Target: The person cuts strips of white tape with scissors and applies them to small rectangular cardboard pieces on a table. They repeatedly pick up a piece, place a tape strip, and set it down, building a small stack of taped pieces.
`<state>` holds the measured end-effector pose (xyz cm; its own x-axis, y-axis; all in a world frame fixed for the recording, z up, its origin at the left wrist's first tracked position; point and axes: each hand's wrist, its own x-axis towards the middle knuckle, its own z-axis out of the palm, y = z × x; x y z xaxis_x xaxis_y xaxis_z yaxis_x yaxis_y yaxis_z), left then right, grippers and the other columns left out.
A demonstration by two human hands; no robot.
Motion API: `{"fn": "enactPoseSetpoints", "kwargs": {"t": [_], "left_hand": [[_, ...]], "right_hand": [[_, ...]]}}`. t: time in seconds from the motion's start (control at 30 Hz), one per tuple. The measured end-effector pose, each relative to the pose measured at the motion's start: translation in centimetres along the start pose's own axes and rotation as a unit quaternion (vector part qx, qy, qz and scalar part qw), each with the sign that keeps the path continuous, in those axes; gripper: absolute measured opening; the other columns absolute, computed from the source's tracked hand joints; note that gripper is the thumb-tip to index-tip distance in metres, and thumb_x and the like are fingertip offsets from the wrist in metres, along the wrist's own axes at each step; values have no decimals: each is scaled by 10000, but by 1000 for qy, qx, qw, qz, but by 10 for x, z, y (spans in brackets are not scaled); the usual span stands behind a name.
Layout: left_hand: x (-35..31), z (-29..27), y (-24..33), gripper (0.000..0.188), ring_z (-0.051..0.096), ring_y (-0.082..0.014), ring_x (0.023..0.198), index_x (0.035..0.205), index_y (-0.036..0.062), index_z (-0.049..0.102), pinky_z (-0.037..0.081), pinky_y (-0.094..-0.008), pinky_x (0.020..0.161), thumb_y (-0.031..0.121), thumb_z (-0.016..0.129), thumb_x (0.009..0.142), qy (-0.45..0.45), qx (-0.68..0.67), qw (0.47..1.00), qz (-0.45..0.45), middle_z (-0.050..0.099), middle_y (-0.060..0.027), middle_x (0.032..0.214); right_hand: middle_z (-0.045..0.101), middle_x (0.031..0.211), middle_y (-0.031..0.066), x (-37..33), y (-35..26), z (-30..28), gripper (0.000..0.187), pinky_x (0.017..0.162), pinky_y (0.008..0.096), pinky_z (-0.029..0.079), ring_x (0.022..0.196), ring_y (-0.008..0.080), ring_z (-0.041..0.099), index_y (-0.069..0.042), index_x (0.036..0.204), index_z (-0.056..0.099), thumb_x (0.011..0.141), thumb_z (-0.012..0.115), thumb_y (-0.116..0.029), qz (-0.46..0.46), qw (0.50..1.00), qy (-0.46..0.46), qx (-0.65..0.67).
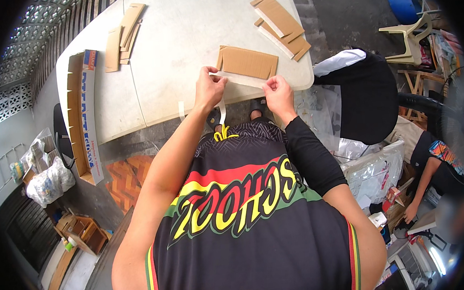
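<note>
A flat brown cardboard piece (248, 61) with folded or slotted ends lies near the table's front edge. Along its near side runs a thin white strip (243, 81), apparently tape, stretched between my hands. The fingers of my left hand (210, 88) pinch the strip at its left end, and a loose white length dangles below that hand. At the other end, my right hand (278, 94) is closed with thumb and fingertips on the strip, by the cardboard's right corner. Another short white strip (181, 110) hangs at the table edge, left of my left forearm.
On the white table (174, 48) lie cardboard pieces (113, 49) at the far left and white-edged cardboard pieces (278, 22) at the far right. A long open cardboard box (91, 121) stands left. A black-draped chair (366, 98) is right; another person's arm (422, 187) shows lower right.
</note>
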<state>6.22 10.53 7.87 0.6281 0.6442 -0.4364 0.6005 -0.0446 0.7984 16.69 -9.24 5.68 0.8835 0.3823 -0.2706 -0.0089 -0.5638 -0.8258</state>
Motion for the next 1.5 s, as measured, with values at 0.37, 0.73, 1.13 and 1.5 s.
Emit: {"fn": "enactPoseSetpoints", "kwargs": {"t": [0.37,0.73,1.13,1.5], "left_hand": [[25,10,1,353,676,-223,796,1046,-1,555,546,-353,758,158,776,821,40,55,997,-48,696,-124,861],[24,12,4,327,635,-142,718,993,3,560,540,-300,670,155,789,816,56,53,996,-49,682,-76,815],[21,11,9,301,644,-150,736,989,3,581,544,-306,686,150,789,828,57,63,995,-59,689,-91,816],[25,13,8,304,654,-154,738,962,-2,592,548,-306,684,154,811,820,65,65,993,-77,697,-102,822]], "right_hand": [[711,784,121,20,-21,-8,279,721,403,548,775,294,716,-42,880,588,763,807,-170,29,997,7,-74],[697,752,100,26,-17,-2,265,692,372,551,722,244,708,-43,880,594,767,790,-182,-5,995,8,-102],[693,753,79,28,-4,-1,227,664,325,540,686,174,680,-39,872,611,791,788,-157,5,998,-11,-68],[702,757,101,28,-10,-5,222,680,364,542,723,242,698,-41,849,617,787,790,-164,27,998,-14,-62]]}}
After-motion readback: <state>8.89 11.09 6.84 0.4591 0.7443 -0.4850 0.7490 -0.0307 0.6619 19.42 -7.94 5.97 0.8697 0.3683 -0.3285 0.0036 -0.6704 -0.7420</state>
